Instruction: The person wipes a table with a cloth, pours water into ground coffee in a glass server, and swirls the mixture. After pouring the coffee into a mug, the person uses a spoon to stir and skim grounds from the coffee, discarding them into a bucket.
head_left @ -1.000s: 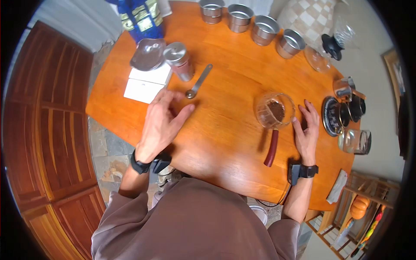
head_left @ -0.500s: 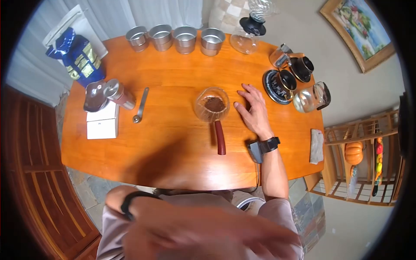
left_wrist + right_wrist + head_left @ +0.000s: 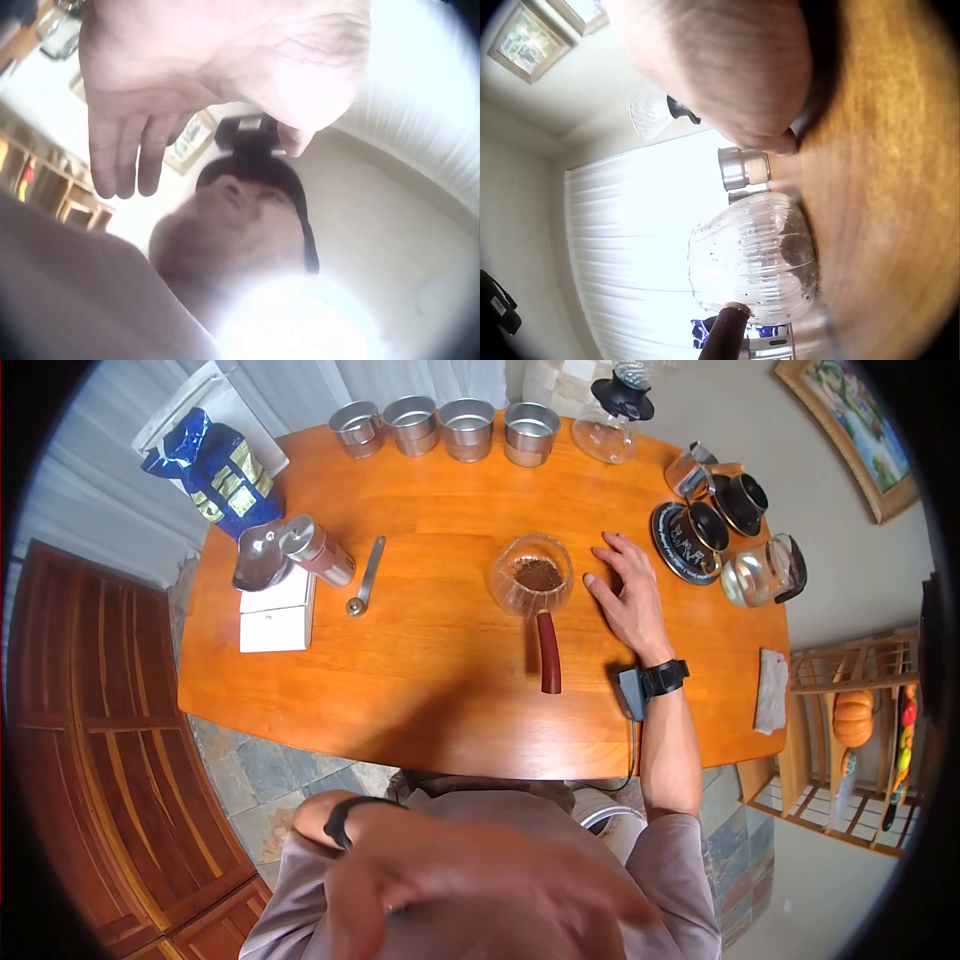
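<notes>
My left hand (image 3: 470, 875) is raised close to the camera in front of my chest, blurred in the head view. Seen from the left wrist, that hand (image 3: 217, 56) has its fingers extended and holds nothing. My right hand (image 3: 632, 595) rests on the wooden table, fingers relaxed, just right of a ribbed glass pot (image 3: 508, 595) with a dark red handle (image 3: 549, 655). Brown coffee grounds (image 3: 538, 574) lie in the bottom of the pot. In the right wrist view the glass pot (image 3: 742, 255) stands beside the heel of the hand.
Toward the left are a measuring spoon (image 3: 371, 570), a coffee grinder (image 3: 325, 555), a small dish (image 3: 260, 565) and a white scale (image 3: 275, 628). Several metal cups (image 3: 468, 435) line the back. Black cups (image 3: 705, 528) and a glass server (image 3: 752, 578) stand right, near a grey cloth (image 3: 771, 690).
My left hand has left the spot by the spoon and scale and risen up in front of my chest. The head view has swung upward. My right hand stays on the table.
</notes>
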{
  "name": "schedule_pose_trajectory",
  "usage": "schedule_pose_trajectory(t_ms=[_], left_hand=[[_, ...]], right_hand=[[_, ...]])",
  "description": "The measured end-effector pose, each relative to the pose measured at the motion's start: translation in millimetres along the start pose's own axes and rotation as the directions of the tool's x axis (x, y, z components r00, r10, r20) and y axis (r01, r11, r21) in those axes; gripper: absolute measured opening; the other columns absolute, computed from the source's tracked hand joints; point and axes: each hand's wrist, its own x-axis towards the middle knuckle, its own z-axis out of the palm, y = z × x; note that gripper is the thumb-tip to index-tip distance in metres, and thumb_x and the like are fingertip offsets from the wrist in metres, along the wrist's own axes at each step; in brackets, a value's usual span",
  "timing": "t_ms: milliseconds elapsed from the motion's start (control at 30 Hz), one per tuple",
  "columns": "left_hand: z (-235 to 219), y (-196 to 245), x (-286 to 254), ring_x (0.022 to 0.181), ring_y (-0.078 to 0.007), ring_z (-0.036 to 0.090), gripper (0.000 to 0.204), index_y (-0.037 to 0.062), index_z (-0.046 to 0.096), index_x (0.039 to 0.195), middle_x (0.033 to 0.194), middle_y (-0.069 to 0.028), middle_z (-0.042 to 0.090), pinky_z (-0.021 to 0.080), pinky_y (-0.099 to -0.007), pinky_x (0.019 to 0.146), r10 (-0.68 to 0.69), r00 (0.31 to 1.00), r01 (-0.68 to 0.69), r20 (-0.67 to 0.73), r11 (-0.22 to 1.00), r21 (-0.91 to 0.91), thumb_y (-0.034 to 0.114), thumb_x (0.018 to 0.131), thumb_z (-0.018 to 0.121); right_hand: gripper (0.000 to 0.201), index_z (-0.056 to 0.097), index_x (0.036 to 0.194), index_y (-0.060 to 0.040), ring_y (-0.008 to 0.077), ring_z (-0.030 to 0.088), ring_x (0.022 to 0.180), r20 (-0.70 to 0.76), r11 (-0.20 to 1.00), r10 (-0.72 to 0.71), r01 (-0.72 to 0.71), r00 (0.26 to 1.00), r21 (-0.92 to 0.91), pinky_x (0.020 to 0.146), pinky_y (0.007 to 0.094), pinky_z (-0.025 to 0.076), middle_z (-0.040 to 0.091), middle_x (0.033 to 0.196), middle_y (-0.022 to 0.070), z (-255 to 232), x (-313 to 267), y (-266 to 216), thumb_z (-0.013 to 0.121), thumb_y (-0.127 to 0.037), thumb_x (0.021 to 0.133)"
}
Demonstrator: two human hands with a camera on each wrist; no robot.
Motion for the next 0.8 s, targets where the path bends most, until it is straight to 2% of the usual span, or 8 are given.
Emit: schedule_pose_trajectory(t_ms=[67,100,200,300,567,667,733,800], left_hand=[[-17,2,-17,0.099,-0.0425,0.065,0.093,-0.0093,0.046,0.13,0.11,-0.0304,0.063,0.054,-0.0494,0.081,-0.055,0.97,0.05,-0.236,0.998,-0.028,0.073,0.089,0.047],[-28,6,-30,0.099,-0.0407,0.065,0.082,-0.0075,0.05,0.126,0.107,-0.0279,0.064,0.054,-0.047,0.082,-0.068,0.892,0.062,-0.448,0.998,-0.028,0.067,0.093,0.046],[-81,3,-78,0.106,-0.0357,0.064,0.056,-0.0041,0.053,0.124,0.109,-0.0221,0.066,0.053,-0.044,0.087,-0.056,0.481,0.208,-0.875,0.977,0.052,0.047,0.102,0.042],[-103,-20,-91,0.109,-0.0319,0.063,0.041,-0.0018,0.052,0.126,0.12,-0.0213,0.062,0.053,-0.0417,0.091,-0.278,0.534,0.095,-0.799,0.958,-0.269,0.031,0.105,0.042],[-127,-64,-28,0.115,-0.0294,0.061,0.039,0.0013,0.053,0.125,0.123,-0.0174,0.063,0.05,-0.0427,0.096,-0.418,0.548,0.214,-0.725,0.908,-0.361,0.033,0.105,0.046],[-131,-68,-22,0.095,-0.022,0.064,0.033,0.0058,0.056,0.114,0.1,-0.0091,0.065,0.051,-0.0354,0.082,-0.474,0.56,0.201,-0.679,0.873,-0.444,0.036,0.105,0.046],[-132,-76,-29,0.072,-0.0138,0.052,0.031,0.009,0.054,0.102,0.077,0.0,0.052,0.043,-0.0275,0.067,-0.473,0.564,0.109,-0.677,0.855,-0.507,0.038,0.106,0.044],[-114,-63,-28,0.059,-0.0094,0.037,0.032,0.011,0.051,0.095,0.07,0.003,0.037,0.034,-0.0226,0.055,-0.472,0.477,0.103,-0.742,0.868,-0.486,0.039,0.107,0.042]], right_hand=[[0.038,0.065,0.118,-0.0006,0.0375,0.043,0.134,-0.003,1.0,0.01,-0.01,1.0,-0.001,0.111,0.0458,0.033,0.054,0.139,0.0177,-1,-1,1,0.068,-0.022,0.087],[0.038,0.065,0.118,-0.0006,0.0375,0.043,0.134,-0.004,1.0,0.008,-0.008,1.0,-0.005,0.111,0.0459,0.033,0.054,0.139,0.0176,0,-1,2,0.068,-0.023,0.087],[0.038,0.064,0.118,-0.0003,0.0375,0.043,0.134,-0.001,1.0,0.004,-0.004,1.0,-0.011,0.111,0.0462,0.034,0.054,0.138,0.0178,2,0,4,0.068,-0.023,0.087],[0.038,0.065,0.117,-0.0004,0.0373,0.044,0.134,0.006,1.0,0.007,-0.007,1.0,-0.013,0.111,0.0457,0.034,0.055,0.138,0.0176,3,0,4,0.068,-0.023,0.087],[0.036,0.065,0.116,-0.0004,0.0365,0.046,0.132,-0.003,1.0,0.012,-0.012,1.0,-0.027,0.11,0.0447,0.035,0.056,0.137,0.0167,3,2,2,0.069,-0.02,0.086],[0.035,0.065,0.116,-0.0001,0.0363,0.045,0.132,-0.005,1.0,0.026,-0.026,1.0,-0.001,0.11,0.0446,0.035,0.056,0.137,0.0166,4,2,3,0.068,-0.02,0.086],[0.036,0.065,0.116,0.0,0.0362,0.045,0.133,-0.011,1.0,0.022,-0.022,1.0,-0.002,0.11,0.0444,0.035,0.056,0.137,0.0166,2,2,3,0.068,-0.02,0.086],[0.036,0.065,0.116,0.0001,0.036,0.045,0.133,-0.007,1.0,0.031,-0.031,1.0,0.005,0.111,0.0443,0.035,0.056,0.137,0.0165,2,3,3,0.068,-0.02,0.086]])
